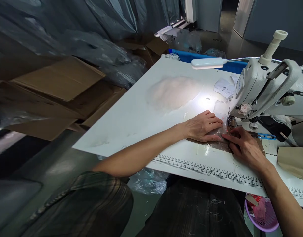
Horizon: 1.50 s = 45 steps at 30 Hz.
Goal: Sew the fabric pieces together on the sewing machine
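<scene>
A thin, whitish, see-through piece of fabric with small reddish marks lies under the needle area of a white sewing machine. My left hand rests flat on it, fingers stretched towards the needle. Close by on the right, my right hand has its fingers bent and drawn together at the fabric's near edge, just in front of the presser foot. What its fingertips hold is partly hidden. Brown, shiny film covers the table surface beneath both hands.
On the white table lie a sheer pale pile and white scraps. A lamp hangs above. Blue thread snips and a dark phone-like slab sit right. Cardboard boxes stand left; a purple basket is below.
</scene>
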Tool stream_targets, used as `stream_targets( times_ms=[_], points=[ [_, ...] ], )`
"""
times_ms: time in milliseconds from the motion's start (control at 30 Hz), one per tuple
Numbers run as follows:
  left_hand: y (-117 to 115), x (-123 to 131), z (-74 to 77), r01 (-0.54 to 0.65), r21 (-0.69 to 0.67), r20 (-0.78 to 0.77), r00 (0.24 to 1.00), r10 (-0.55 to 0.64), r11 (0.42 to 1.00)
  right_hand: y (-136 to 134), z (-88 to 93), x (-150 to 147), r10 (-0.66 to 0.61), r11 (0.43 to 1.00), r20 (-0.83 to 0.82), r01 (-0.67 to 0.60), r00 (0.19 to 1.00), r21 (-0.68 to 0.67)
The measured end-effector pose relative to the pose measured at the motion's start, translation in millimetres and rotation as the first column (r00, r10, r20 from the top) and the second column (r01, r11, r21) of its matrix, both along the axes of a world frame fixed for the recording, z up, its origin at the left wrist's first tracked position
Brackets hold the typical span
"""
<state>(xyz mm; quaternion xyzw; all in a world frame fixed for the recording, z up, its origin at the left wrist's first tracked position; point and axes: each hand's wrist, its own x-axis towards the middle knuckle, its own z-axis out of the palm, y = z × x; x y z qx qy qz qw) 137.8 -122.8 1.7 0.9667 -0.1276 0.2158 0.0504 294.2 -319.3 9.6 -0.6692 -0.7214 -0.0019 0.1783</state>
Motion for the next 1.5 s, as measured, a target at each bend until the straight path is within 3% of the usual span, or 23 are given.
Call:
stream_targets(
  times_ms=[233, 433, 633, 900, 1100, 1267, 1500],
  points=[
    [0.3, -1.9, -6.1, 0.022, -0.079, 0.016, 1.000, -0.020, 0.997, 0.1, -3.0, 0.7, 0.010, 1.000, -0.006, -0.010, 1.000, 0.011],
    [-1.7, -3.2, -5.3, 0.044, -0.079, 0.085, 0.996, -0.037, 0.996, -0.1, -1.9, 0.1, 0.012, 1.000, 0.002, -0.012, 1.000, 0.007],
    [-2.1, 1.1, -3.7, 0.005, -0.065, 0.042, 0.999, -0.002, 0.998, 0.2, 0.0, -0.7, -0.005, 1.000, -0.014, 0.005, 1.000, -0.017],
    [-7.7, 5.4, 2.8, -0.110, 0.099, -0.081, 0.990, 0.119, 0.989, 0.4, 1.0, -0.7, -0.002, 1.000, -0.029, 0.002, 1.000, -0.017],
    [-7.6, 8.3, 17.6, -0.100, 0.207, -0.194, 0.971, 0.141, 0.973, 0.0, -2.6, -0.8, 0.016, 0.999, -0.048, -0.014, 0.999, 0.032],
    [-2.8, 16.8, 24.5, -0.100, 0.162, -0.239, 0.961, 0.137, 0.982, 0.2, -7.9, 0.4, -0.050, 0.998, -0.137, 0.054, 0.989, 0.026],
    [-1.7, 12.5, 6.0, -0.156, 0.019, -0.173, 0.972, 0.157, 0.988, 0.5, -8.5, 2.0, -0.059, 0.997, -0.173, 0.066, 0.983, 0.038]
  ],
)
